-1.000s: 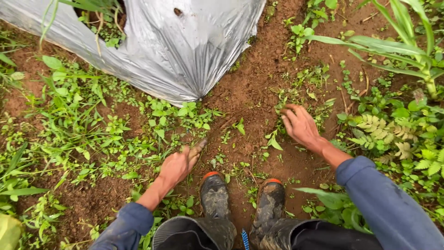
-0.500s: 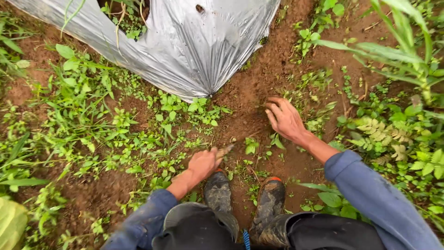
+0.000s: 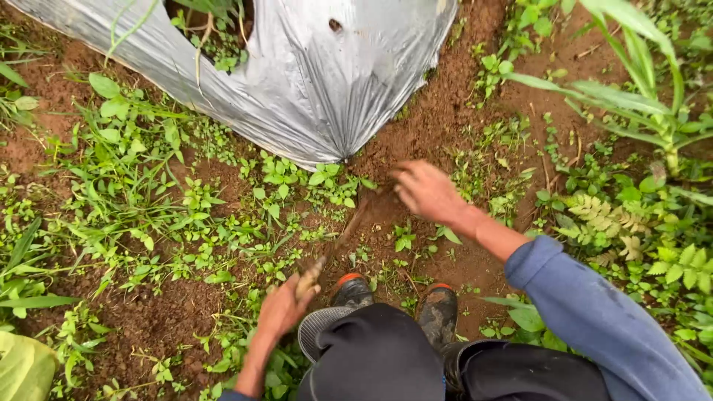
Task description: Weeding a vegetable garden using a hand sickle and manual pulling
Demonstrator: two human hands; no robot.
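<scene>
While we crouch over the reddish-brown soil strip [image 3: 416,130] between the weeds, our left hand [image 3: 286,304] sits low by our left muddy rubber boot with the orange toe band [image 3: 350,289], fingers curled closed around the near end of a thin, dirt-coloured stick-like tool [image 3: 338,241] that slants up and away toward the bare earth; its far end is blurred, so we cannot tell whether it touches the ground. Our right hand [image 3: 425,191] hovers over the soil just beyond that far end, blurred, with the fingers loosely bent and partly open; we cannot tell whether it holds anything. A blue long sleeve [image 3: 594,312] covers the right forearm. Our right muddy boot [image 3: 438,308] stands just beside the left one, both on the soil. A crinkled silver plastic sheet [image 3: 312,82] lies across the top of the view, its pointed fold ending near the right hand. Low green leafy weeds [image 3: 171,200] spread to the left of the tool, and pale green fern fronds [image 3: 620,223] grow to the right, well apart from either hand
</scene>
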